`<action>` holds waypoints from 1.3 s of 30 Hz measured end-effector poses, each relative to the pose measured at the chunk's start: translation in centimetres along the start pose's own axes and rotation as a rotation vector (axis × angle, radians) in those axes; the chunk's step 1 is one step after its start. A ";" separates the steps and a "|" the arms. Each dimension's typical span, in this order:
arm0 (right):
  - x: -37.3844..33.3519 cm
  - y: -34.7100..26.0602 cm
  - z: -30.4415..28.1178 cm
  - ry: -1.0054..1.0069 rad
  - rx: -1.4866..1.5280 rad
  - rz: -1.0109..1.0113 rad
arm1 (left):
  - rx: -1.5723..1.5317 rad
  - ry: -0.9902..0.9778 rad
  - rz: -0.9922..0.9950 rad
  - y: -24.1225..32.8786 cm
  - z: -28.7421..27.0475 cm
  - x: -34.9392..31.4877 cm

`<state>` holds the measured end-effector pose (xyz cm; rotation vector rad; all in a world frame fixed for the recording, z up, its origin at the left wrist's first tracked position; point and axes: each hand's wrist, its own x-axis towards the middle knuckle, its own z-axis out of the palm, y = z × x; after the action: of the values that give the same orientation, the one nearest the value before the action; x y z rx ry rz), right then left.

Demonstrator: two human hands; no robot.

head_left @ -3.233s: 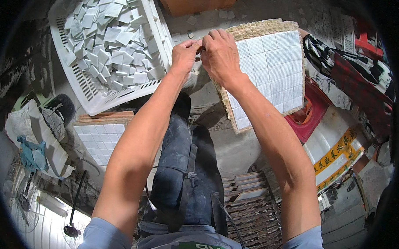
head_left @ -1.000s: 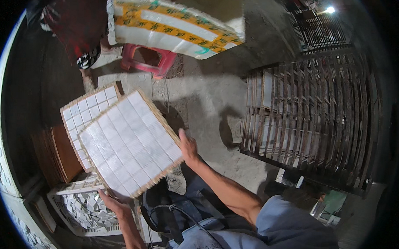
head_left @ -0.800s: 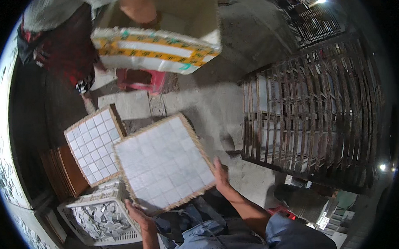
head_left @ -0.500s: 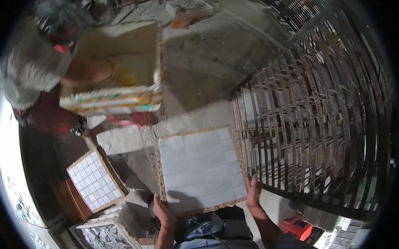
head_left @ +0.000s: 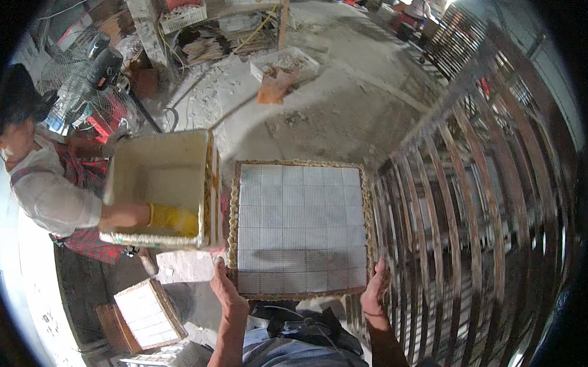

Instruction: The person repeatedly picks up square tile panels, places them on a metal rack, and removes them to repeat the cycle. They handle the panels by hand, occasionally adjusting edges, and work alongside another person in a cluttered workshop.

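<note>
A square panel of white tiles [head_left: 302, 213] with a rough tan edge lies across my hands in front of my body, its tiled face upward. My left hand [head_left: 229, 288] grips its lower left corner, thumb upright along the edge. At the lower right corner my right hand [head_left: 374, 291] holds it the same way. The fingers of both hands are mostly hidden below the panel. Close to the panel's right side stands a slatted rack [head_left: 461, 222].
On the left, a co-worker with a yellow glove [head_left: 173, 219] reaches into a deep cream tub [head_left: 162, 159]. Below sits another tiled panel [head_left: 148, 315], near a white crate [head_left: 161, 360]. A fan [head_left: 84, 66] stands behind the co-worker. Farther off, a white tray [head_left: 298, 66] rests on the floor.
My view has swung, bringing more of the room's far side into sight. The panel has straightened and moved farther up the picture, still in both hands. The rack looks closer.
</note>
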<state>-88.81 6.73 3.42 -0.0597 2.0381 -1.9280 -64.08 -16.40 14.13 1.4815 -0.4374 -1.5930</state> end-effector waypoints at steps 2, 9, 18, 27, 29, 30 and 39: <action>2.4 -5.1 4.9 0.080 -0.058 0.083 | -0.028 -0.018 0.000 -0.1 2.5 3.9; 17.9 -8.0 16.1 0.454 -0.572 0.257 | 0.111 -0.264 0.286 1.4 19.3 16.0; 33.7 -14.7 23.0 0.581 0.164 0.347 | 0.416 -0.474 0.086 4.3 45.2 25.8; 48.9 -12.7 24.6 0.916 0.262 0.457 | 0.721 -0.840 -0.065 -1.5 76.8 26.1; 50.9 -11.6 24.0 0.950 0.116 0.500 | 0.845 -0.822 -0.093 -4.0 82.0 26.1; 52.0 -12.6 24.9 0.972 0.098 0.472 | 0.887 -0.825 -0.075 -3.9 84.7 25.7; 56.4 -6.4 31.7 1.648 0.327 0.649 | 1.157 -1.435 -0.043 -14.5 97.6 32.2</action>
<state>-134.75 -38.76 -3.04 2.5590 1.7352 -1.7964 -156.08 -63.56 5.17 0.6561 -2.4153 -2.3675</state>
